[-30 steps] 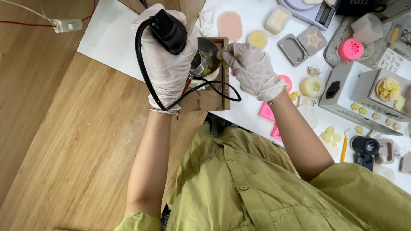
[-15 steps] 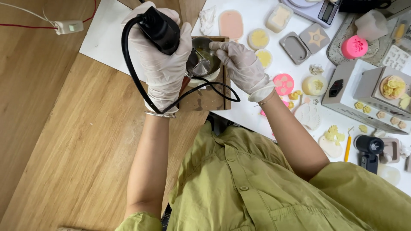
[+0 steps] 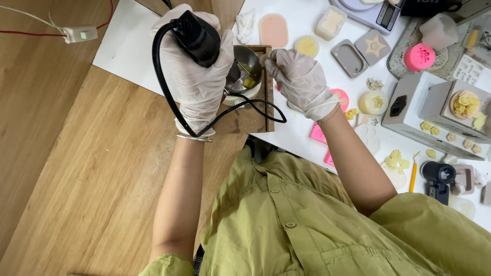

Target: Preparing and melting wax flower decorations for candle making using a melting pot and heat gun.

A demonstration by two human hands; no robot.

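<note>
Over a small metal pot [image 3: 244, 69] set on a wooden stand [image 3: 255, 110] at the near edge of a white table [image 3: 302, 134], a person in a green shirt works with both hands in thin white gloves. Left of the pot, the left hand [image 3: 197, 76] has its fingers wrapped tight around the handle of a black corded tool [image 3: 197, 37]; the tool's long axis slants from upper left down toward the pot's mouth, so its working end appears to point at the yellowish lump visible inside, though the tip itself is hidden behind the glove. A black cord [image 3: 163, 87] loops from the tool's top, down past the wrist and across the stand. Right of the pot, the right hand [image 3: 302, 82] rests with fingers curled at the rim; whether they pinch the rim or only steady it cannot be told. Both hands touch or nearly touch the pot, the left slightly above it. Farther right of the pot lie a pink oval mould [image 3: 273, 29], grey moulds [image 3: 362, 51], a pink flower shape [image 3: 419, 56] and a grey box [image 3: 429, 115]. Well left of the pot, a white switch [image 3: 81, 34] lies on the wooden floor.
</note>
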